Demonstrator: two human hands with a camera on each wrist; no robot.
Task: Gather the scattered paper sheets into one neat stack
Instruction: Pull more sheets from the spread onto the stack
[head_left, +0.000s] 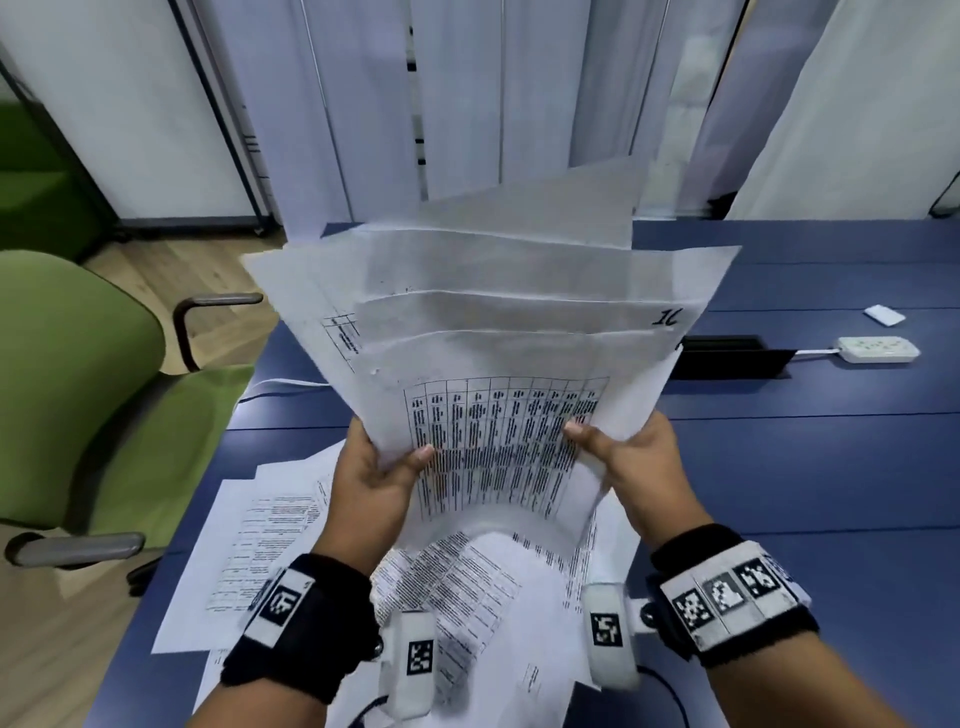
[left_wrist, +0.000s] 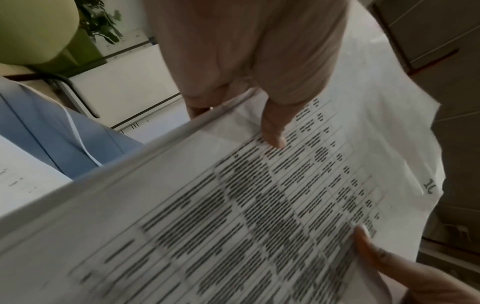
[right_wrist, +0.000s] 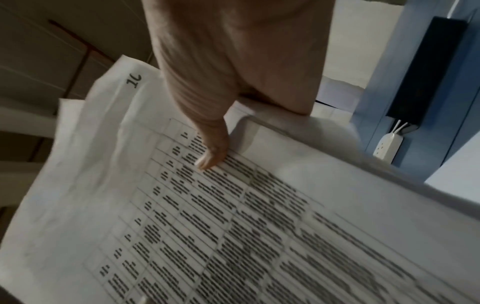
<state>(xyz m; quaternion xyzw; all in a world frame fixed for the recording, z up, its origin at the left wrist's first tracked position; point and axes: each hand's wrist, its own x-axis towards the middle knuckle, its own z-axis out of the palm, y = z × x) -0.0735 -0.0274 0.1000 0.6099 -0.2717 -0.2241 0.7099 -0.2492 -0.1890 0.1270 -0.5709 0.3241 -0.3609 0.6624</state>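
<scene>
I hold a fanned bundle of several printed paper sheets (head_left: 498, 332) upright above the blue table (head_left: 810, 467). My left hand (head_left: 376, 467) grips its lower left edge, thumb on the front table print. My right hand (head_left: 623, 457) grips the lower right edge the same way. The top edges are staggered, and one sheet bears a handwritten "16". In the left wrist view the left thumb (left_wrist: 272, 131) presses on the bundle (left_wrist: 233, 226). In the right wrist view the right thumb (right_wrist: 213, 152) presses on the front sheet (right_wrist: 233, 226). More loose sheets (head_left: 270, 551) lie spread on the table beneath my wrists.
A green chair (head_left: 78, 395) stands left of the table. A white power strip (head_left: 878, 349) and a small white card (head_left: 884, 315) lie at the far right, beside a black cable slot (head_left: 727, 356). Vertical blinds hang behind the table.
</scene>
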